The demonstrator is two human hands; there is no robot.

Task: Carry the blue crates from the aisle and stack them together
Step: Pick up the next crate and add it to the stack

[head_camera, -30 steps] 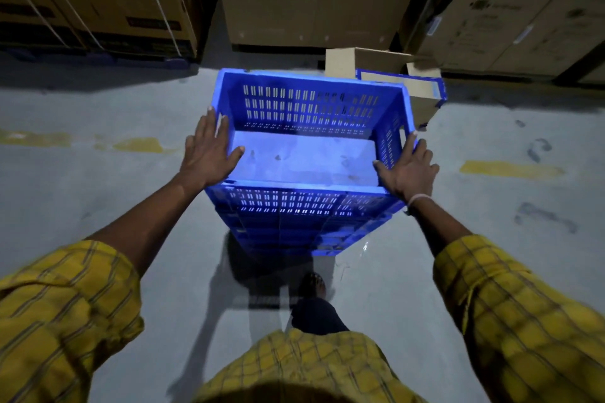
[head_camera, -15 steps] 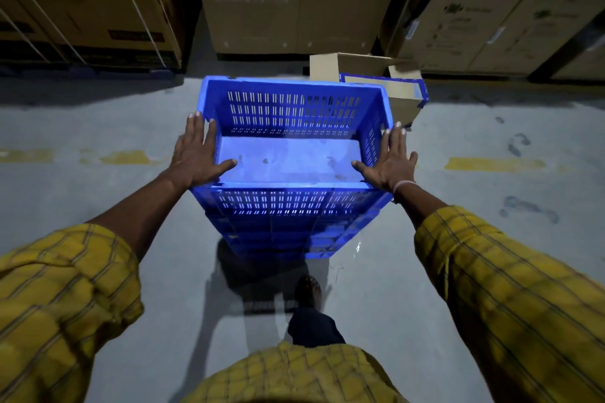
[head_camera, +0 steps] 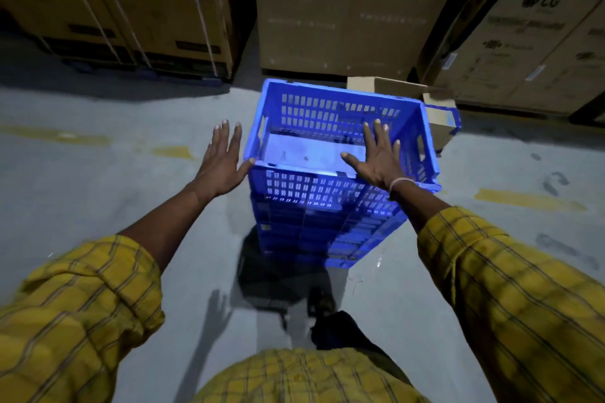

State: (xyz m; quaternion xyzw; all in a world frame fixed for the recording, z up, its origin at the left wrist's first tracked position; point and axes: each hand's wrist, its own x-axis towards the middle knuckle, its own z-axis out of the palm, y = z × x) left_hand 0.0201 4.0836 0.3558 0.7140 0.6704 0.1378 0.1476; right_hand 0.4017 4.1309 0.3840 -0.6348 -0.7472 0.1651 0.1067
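Both hands off the rim since earlier frame: left hand [head_camera: 218, 163] spread, thumb at corner; right hand [head_camera: 376, 157] spread above rim, holding nothing. Blue crates [head_camera: 330, 206] stacked on aisle floor [head_camera: 98, 199]. Step: stack placed, I reckon. Next: fetch another crate.

Overall light: dim warehouse, murky toward the top.
Source: a cool beam from near the camera, brightest on the blue crate [head_camera: 330, 173] stack, which glows saturated.
Shadows: a dark pool on the floor [head_camera: 98, 193] at the stack's near foot; a spread-finger shadow beside it.
Blur: both hands and the cartons [head_camera: 353, 6] are smeared.
Distortion: wide-angle bowing at the edges; sleeves loom large in the lower corners.
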